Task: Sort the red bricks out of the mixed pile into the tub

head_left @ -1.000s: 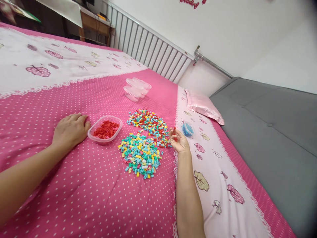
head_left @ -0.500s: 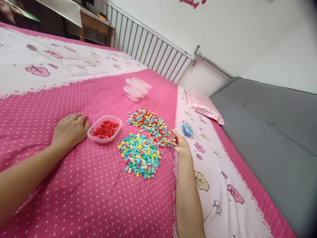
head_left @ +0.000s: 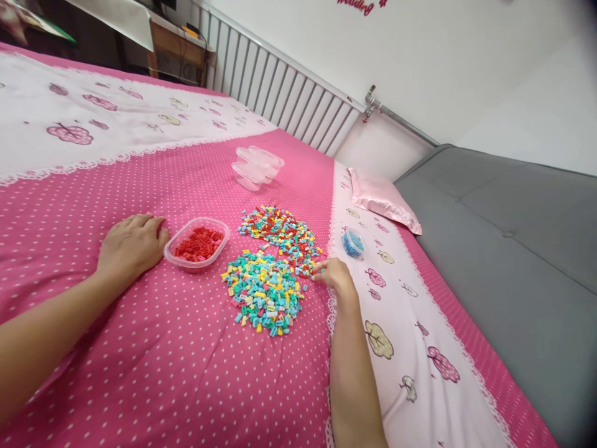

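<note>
My left hand lies flat on the pink dotted bedspread, fingers stretched out and empty. Its fingertips are close to a clear plastic container that holds red toy bricks with a few pink ones. At the right edge of a mixed pile of small bricks, my right hand reaches down with its fingers curled and their tips at the bricks. Red bricks showed in this hand a moment ago; the curled fingers now hide them. A second pile, mostly turquoise, green and yellow, lies just nearer to me.
Beyond my right hand stands a small clear container of blue bricks. Clear empty containers sit farther back on the bedspread. A pink pillow rests by the grey headboard. Metal rails line the far side.
My right hand has turned palm down and moved slightly left and nearer, its fingertips lowering to the edge of the mixed pile. My left hand has stayed put.
</note>
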Tool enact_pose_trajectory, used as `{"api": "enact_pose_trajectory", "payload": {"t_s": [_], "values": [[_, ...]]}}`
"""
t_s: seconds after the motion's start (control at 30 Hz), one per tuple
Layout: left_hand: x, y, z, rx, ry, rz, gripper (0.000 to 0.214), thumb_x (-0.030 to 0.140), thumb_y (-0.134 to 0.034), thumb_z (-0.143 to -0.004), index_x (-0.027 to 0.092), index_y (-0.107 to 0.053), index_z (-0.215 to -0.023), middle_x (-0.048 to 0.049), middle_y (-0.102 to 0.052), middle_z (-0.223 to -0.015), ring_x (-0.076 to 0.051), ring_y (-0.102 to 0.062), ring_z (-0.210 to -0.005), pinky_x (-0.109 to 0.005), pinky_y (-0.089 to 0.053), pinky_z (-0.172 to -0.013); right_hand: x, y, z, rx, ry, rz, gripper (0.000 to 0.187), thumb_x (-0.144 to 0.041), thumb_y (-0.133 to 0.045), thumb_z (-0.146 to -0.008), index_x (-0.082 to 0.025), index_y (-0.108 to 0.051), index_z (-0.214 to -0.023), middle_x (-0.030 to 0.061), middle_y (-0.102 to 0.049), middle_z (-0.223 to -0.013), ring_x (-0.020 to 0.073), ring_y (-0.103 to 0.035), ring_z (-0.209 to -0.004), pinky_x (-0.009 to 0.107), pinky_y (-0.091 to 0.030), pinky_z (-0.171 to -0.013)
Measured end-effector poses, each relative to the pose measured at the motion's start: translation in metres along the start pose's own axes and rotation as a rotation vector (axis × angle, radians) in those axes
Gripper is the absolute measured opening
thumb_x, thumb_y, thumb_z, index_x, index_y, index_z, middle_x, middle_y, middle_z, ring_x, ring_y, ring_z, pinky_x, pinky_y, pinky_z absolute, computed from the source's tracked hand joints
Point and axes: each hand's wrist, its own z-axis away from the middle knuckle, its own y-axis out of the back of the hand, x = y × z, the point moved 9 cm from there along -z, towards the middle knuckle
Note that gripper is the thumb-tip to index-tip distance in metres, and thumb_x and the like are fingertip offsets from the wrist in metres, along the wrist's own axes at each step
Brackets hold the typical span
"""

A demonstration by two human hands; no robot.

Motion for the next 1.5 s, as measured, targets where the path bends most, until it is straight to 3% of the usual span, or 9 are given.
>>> {"api": "enact_pose_trajectory", "payload": {"t_s": [0.47,0.73,0.83,0.9,1.1,1.17,1.27,1.37,1.5], "values": [[0.0,0.0,0.0,-0.003,0.011,0.011,0.052,0.037,-0.026,-0.087,0.007,-0.054,-0.118,-0.0156,-0.054,-0.121,-0.028,-0.048,-0.111,-0.04,-0.035,-0.095,-0.003,-0.001,0.007,-0.06,-0.075,0.056,0.017,-0.023,-0.073,-0.054,-0.025,-0.071,-0.07,0.0032,-0.07,-0.083,0.0179,-0.062,-0.073,0.024,-0.039,-0.057],[0.0,0.0,0.0,-0.004,0.01,0.02,0.052,0.037,-0.026,-0.088,0.006,-0.054,-0.119,-0.0166,-0.054,-0.12,-0.028,-0.047,-0.111,-0.041,-0.035,-0.095,0.003,-0.004,-0.002,-0.003,-0.022,-0.077,0.014,-0.018,-0.071,-0.049,-0.022,-0.069,-0.062,0.0008,-0.062,-0.061,0.0148,-0.056,-0.058,0.025,-0.036,-0.054],[0.0,0.0,0.0,-0.004,0.014,0.02,0.053,0.038,-0.025,-0.088,0.006,-0.053,-0.119,-0.0164,-0.053,-0.121,-0.028,-0.047,-0.112,-0.041,-0.034,-0.095,0.0,0.001,-0.005,0.053,0.048,-0.3,0.017,-0.022,-0.072,-0.05,-0.019,-0.067,-0.066,-0.0035,-0.054,-0.053,0.0107,-0.049,-0.051,0.023,-0.033,-0.051],[0.0,0.0,-0.001,-0.006,0.016,0.016,0.053,0.038,-0.025,-0.088,0.007,-0.054,-0.119,-0.0159,-0.053,-0.121,-0.028,-0.047,-0.112,-0.041,-0.034,-0.096,-0.007,0.001,-0.004,0.02,0.107,-0.555,0.023,-0.025,-0.073,-0.05,-0.017,-0.066,-0.07,-0.007,-0.047,-0.049,0.0074,-0.042,-0.047,0.021,-0.03,-0.048],[0.001,0.0,0.0,-0.008,0.013,0.012,0.054,0.038,-0.024,-0.087,0.006,-0.054,-0.119,-0.0159,-0.053,-0.122,-0.028,-0.046,-0.112,-0.04,-0.034,-0.096,-0.035,-0.009,0.005,-0.338,0.132,-1.392,0.032,-0.02,-0.077,-0.052,-0.017,-0.057,-0.077,-0.011,-0.037,-0.051,0.001,-0.026,-0.04,0.013,-0.015,-0.033],[0.001,0.0,0.0,-0.003,0.008,0.009,0.054,0.038,-0.023,-0.088,0.006,-0.053,-0.119,-0.016,-0.053,-0.122,-0.028,-0.046,-0.112,-0.041,-0.034,-0.096,-0.044,-0.012,0.008,-0.483,0.099,-1.644,0.028,-0.016,-0.075,-0.057,-0.018,-0.054,-0.075,-0.0094,-0.04,-0.054,0.001,-0.033,-0.043,0.009,-0.018,-0.032],[0.001,0.001,0.0,0.001,0.01,0.006,0.055,0.039,-0.022,-0.087,0.007,-0.054,-0.118,-0.0157,-0.054,-0.12,-0.028,-0.047,-0.111,-0.041,-0.035,-0.095,-0.05,-0.017,0.009,-0.627,0.007,-1.904,0.02,-0.011,-0.067,-0.065,-0.019,-0.052,-0.076,-0.0041,-0.051,-0.067,0.0032,-0.049,-0.056,0.007,-0.033,-0.036],[0.002,0.002,0.001,-0.002,0.011,0.007,0.055,0.038,-0.021,-0.087,0.007,-0.054,-0.118,-0.0155,-0.054,-0.12,-0.028,-0.047,-0.111,-0.041,-0.035,-0.095,-0.046,-0.019,0.006,-0.625,-0.065,-2.021,0.017,-0.008,-0.062,-0.069,-0.019,-0.053,-0.079,0.0007,-0.058,-0.082,0.0077,-0.058,-0.075,0.009,-0.045,-0.045],[0.002,0.004,0.001,-0.013,0.026,0.027,0.057,0.039,-0.02,-0.085,0.006,-0.054,-0.118,-0.0163,-0.054,-0.12,-0.028,-0.048,-0.111,-0.042,-0.036,-0.095,-0.042,-0.017,0.003,-0.555,-0.063,-2.051,0.022,-0.006,-0.062,-0.066,-0.02,-0.055,-0.082,0.002,-0.06,-0.088,0.0121,-0.059,-0.091,0.014,-0.053,-0.056]]}}
